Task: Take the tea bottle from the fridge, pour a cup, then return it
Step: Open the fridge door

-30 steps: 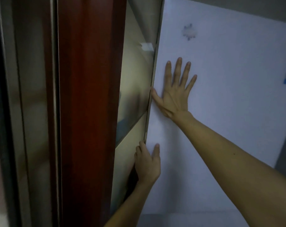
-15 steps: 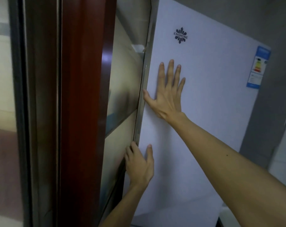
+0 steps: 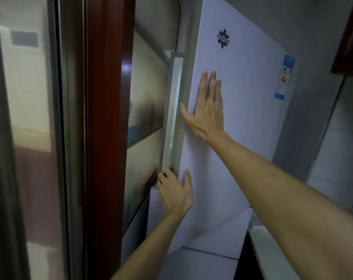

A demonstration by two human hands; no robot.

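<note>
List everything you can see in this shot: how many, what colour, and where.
fridge door: one, white, centre, ajar at its left edge
logo: one, dark blue, top of the fridge door
energy label: one, blue and white, upper right of the fridge door
door frame: one, red-brown, left
counter: one, pale, lower right
right hand: one, flat on the fridge door
left hand: one, fingers hooked round the fridge door's left edge

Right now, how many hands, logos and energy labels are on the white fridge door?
Hands: 2 (left hand grips the fridge door edge, right hand lies flat)
Logo: 1
Energy label: 1
Total: 4
</note>
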